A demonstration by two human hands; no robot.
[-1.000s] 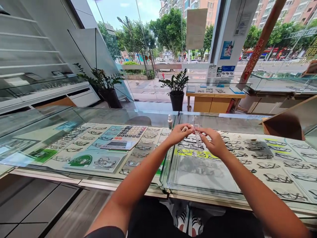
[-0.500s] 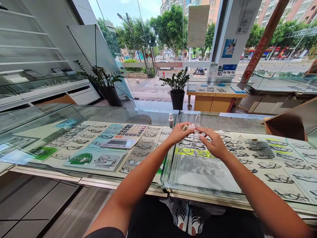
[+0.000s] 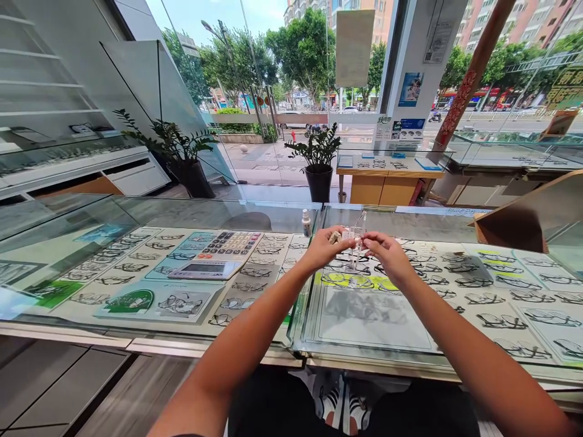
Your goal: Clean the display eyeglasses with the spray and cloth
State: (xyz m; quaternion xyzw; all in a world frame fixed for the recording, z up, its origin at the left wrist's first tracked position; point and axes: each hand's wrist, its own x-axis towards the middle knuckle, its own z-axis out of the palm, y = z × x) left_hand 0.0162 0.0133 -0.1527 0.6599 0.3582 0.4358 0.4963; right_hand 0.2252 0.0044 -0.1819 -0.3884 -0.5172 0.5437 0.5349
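Above the right glass case, my left hand [image 3: 324,247] is closed on a pair of clear-framed glasses [image 3: 353,258], with a small beige crumpled piece [image 3: 335,237] also between its fingers. My right hand [image 3: 386,254] is at the other side of the glasses, fingers pinched against them. The glasses stand on end between the two hands, one part pointing up. Just behind my left hand stands a small white bottle [image 3: 306,223] on the glass.
A calculator [image 3: 204,269] lies on the left glass case [image 3: 155,203]. Rows of eyeglasses [image 3: 501,320] show under the glass. A brown wooden board [image 3: 532,215] stands at the right. Potted plants [image 3: 319,182] stand beyond the counter.
The whole view has shifted slightly. My right hand's fingers have drawn in closer around the glasses, and the glasses have turned a little.
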